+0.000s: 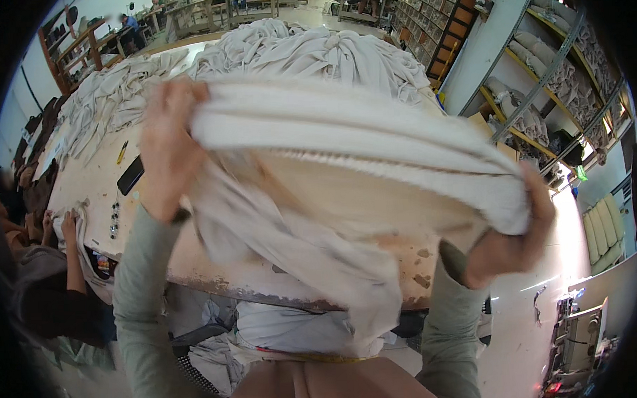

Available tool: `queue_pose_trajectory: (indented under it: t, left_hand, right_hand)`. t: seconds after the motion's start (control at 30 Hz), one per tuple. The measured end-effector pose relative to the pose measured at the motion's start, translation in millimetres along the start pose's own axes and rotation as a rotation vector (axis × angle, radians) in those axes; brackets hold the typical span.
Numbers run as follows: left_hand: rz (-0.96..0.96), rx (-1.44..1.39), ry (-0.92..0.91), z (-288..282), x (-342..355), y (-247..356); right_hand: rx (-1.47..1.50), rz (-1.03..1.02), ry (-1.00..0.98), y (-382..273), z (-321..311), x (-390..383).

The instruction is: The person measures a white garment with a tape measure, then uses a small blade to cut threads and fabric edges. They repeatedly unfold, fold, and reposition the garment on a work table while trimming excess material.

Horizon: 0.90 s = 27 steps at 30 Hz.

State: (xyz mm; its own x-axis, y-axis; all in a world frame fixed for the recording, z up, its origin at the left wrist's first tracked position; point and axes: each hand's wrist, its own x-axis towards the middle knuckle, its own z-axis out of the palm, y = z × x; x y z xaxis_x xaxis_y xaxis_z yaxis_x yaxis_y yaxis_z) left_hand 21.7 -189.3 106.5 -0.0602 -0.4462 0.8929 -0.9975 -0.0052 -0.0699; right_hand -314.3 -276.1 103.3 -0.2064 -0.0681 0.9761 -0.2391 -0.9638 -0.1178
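Observation:
A pale cream cloth garment (pixel 344 117) is stretched out in the air over the table between my two hands, blurred by motion. My left hand (pixel 168 144) is closed on one end of its thick folded band. At the other end, lower and to the right, my right hand (pixel 513 245) grips the same band. Below the band a loose length of the cloth hangs down past the table's front edge. Which kind of garment it is, I cannot make out.
Heaped pale cloth (pixel 313 55) covers the far side of the worn table (pixel 86 182). A dark phone (pixel 130 175), a yellow cutter (pixel 122 152) and a beaded string (pixel 114 220) lie at left. Another person's hands (pixel 67 225) hold cloth there. Shelving (pixel 552 71) stands right.

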Motion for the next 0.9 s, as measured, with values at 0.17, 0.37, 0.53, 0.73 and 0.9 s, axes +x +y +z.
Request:
queue_pose_trajectory:
  t: [0.17, 0.37, 0.53, 0.73, 0.9]
  left_hand:
    - [-0.068, 0.137, 0.215, 7, 33, -47]
    - [-0.447, -0.635, -0.596, 17, 5, -75]
    - [-0.289, -0.129, -0.586, 38, -58, -60]
    - [-0.316, -0.925, -0.853, 79, -129, 45]
    - [0.052, -0.538, -0.81, 97, -149, 76]
  right_hand:
    - [-0.632, -0.041, -0.33, 8, -19, 54]
    - [-0.234, 0.567, -0.525, 70, -36, 55]
    - [-0.09, 0.644, -1.075, 61, -46, 21]
    - [0.055, 0.812, -1.147, 41, -30, -7]
    - [-0.14, 0.724, -0.811, 49, -38, -3]
